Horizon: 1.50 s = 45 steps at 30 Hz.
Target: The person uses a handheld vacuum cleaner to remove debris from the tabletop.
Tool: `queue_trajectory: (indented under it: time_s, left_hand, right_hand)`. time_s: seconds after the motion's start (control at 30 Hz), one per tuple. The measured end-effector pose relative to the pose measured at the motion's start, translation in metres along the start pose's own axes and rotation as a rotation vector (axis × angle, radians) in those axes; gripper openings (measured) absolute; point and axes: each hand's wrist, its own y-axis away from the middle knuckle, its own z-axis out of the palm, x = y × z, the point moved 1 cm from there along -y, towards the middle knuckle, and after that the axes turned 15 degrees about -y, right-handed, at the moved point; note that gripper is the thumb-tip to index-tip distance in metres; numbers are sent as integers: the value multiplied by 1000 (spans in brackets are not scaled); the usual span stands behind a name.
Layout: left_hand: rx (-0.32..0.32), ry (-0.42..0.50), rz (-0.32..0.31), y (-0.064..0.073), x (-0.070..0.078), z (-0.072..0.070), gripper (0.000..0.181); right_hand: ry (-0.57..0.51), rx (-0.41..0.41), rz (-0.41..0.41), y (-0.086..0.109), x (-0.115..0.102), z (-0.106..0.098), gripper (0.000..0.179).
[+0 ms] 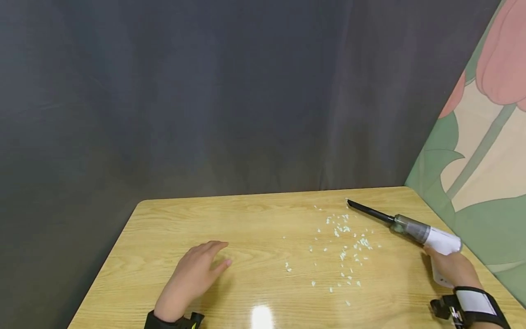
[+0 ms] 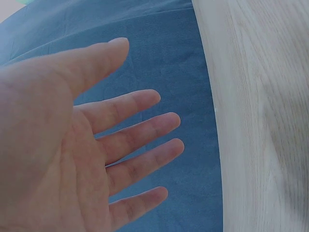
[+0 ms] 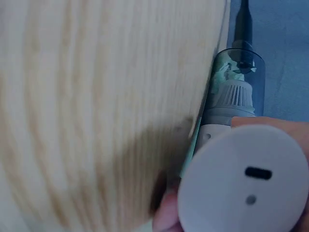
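White at its rear, a handheld vacuum (image 1: 412, 230) is gripped by the right hand (image 1: 455, 268) at the right of the head frame, its black nozzle (image 1: 370, 211) angled up-left beside pale scraps (image 1: 364, 242) strewn across the worktop (image 1: 246, 228); the left hand (image 1: 196, 269), fingers spread wide, is at lower left

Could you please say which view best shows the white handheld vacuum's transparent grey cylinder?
The right wrist view: the transparent grey cylinder appears large, its white ribbed filter and pale green scraps visible. The head view shows it smaller; left wrist lacks it.
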Motion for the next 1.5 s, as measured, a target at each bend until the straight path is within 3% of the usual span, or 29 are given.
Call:
queue_trajectory:
  time_s: [0.37,0.63,1.17,1.5]
  left_hand:
    - [3,-2,3,1,0,0,47]
    - [6,8,-21,1,-5,-3,46]
    - [23,-8,-54,-1,-12,1,45]
    - [19,-1,-56,-2,-12,3,44]
  right_hand:
    - [-161,161,27,8,3,-6,81]
    - [-273,273,-1,17,-10,-6,68]
    - [-336,391,-29,34,-51,5,74]
    - [-322,509,-121,43,-59,6,65]
